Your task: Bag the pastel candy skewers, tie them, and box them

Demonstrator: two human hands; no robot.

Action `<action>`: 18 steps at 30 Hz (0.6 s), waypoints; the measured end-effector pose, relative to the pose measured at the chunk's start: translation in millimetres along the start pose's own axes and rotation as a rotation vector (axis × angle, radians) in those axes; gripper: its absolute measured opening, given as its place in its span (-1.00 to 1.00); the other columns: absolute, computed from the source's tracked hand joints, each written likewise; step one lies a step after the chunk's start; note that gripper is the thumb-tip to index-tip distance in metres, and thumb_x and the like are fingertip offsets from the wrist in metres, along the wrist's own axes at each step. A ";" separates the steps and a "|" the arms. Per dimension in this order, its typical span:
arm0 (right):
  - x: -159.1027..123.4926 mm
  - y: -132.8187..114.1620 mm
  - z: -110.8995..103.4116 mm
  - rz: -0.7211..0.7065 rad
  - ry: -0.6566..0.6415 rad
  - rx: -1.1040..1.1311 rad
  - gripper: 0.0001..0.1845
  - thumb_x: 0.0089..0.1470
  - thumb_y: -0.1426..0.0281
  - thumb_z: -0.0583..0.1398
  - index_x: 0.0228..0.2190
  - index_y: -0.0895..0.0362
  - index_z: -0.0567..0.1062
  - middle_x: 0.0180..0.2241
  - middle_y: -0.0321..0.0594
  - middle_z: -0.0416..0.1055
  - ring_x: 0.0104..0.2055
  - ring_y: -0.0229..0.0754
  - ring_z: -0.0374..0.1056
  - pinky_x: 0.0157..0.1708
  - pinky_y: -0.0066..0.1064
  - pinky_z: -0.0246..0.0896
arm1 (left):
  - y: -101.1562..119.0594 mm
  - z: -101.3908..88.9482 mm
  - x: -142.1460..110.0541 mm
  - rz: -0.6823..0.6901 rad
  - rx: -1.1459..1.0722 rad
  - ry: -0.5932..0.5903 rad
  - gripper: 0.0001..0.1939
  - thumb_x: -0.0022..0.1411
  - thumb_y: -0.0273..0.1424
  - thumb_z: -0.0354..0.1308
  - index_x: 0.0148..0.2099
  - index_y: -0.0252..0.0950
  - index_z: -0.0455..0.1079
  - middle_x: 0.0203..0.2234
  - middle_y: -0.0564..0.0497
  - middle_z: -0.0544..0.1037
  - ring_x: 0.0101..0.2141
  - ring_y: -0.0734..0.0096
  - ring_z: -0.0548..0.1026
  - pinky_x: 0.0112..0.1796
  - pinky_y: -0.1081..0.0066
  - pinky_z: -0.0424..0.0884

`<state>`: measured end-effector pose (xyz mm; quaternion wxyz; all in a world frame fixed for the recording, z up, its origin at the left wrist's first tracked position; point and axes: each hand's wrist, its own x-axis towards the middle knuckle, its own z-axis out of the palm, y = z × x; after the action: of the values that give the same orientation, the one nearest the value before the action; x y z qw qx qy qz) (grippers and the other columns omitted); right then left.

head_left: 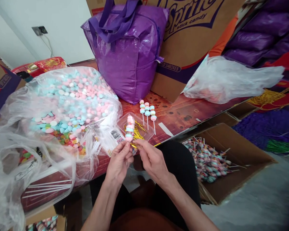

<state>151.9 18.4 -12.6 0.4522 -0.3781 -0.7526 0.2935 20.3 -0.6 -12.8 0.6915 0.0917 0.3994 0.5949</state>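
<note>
Upright in front of me is a wrapped candy stick, with pink, blue and white candies in clear wrap. My left hand is closed around its lower end. At the base of the wrap, my right hand pinches a gold twist tie. Behind the candy sits a clear plastic tray with many gold ties in it. Just beyond the tray lie three unwrapped candy sticks with white sticks. Left of my hands is a stack of clear printed wrappers.
A large clear bag of pastel candies covers the left of the table, with white sticks nearer me. A purple bag stands behind. At right are a white plastic bag and, lower down, a cardboard box of wrapped candy sticks.
</note>
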 end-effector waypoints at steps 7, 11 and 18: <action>7.7 8.7 -6.3 -0.371 0.110 -0.253 -0.68 0.25 0.53 0.13 -0.10 0.03 0.61 -0.21 -0.11 0.62 -0.22 -0.11 0.53 -0.25 -0.27 0.45 | 5.4 5.6 -3.9 -0.099 -0.064 0.002 -0.59 -0.24 -0.41 0.56 -0.31 -0.39 0.50 -0.60 0.16 0.31 -0.62 0.76 0.14 -0.65 0.71 0.02; 11.4 1.5 -3.9 -0.414 0.153 -0.268 -0.71 0.25 0.54 0.11 -0.16 0.06 0.60 -0.25 -0.09 0.61 -0.23 -0.11 0.54 -0.26 -0.26 0.45 | 4.5 9.7 -10.4 -0.083 -0.098 -0.027 -0.63 -0.18 -0.38 0.54 -0.34 -0.36 0.48 -0.58 0.16 0.33 -0.63 0.76 0.13 -0.65 0.70 0.03; 8.1 -12.8 13.8 -0.083 0.235 -0.108 -0.80 0.25 0.51 0.08 -0.36 0.09 0.47 -0.43 -0.18 0.46 -0.37 -0.16 0.37 -0.32 -0.32 0.31 | 1.4 13.2 -7.1 0.031 -0.039 -0.056 -0.67 -0.04 -0.27 0.49 -0.23 -0.28 0.55 -0.40 0.05 0.51 -0.41 0.53 0.44 -0.36 0.52 0.39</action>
<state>133.1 16.9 -4.6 0.5283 -0.4021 -0.7240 0.1874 28.2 -2.0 -0.1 0.6949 0.1010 0.3665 0.6104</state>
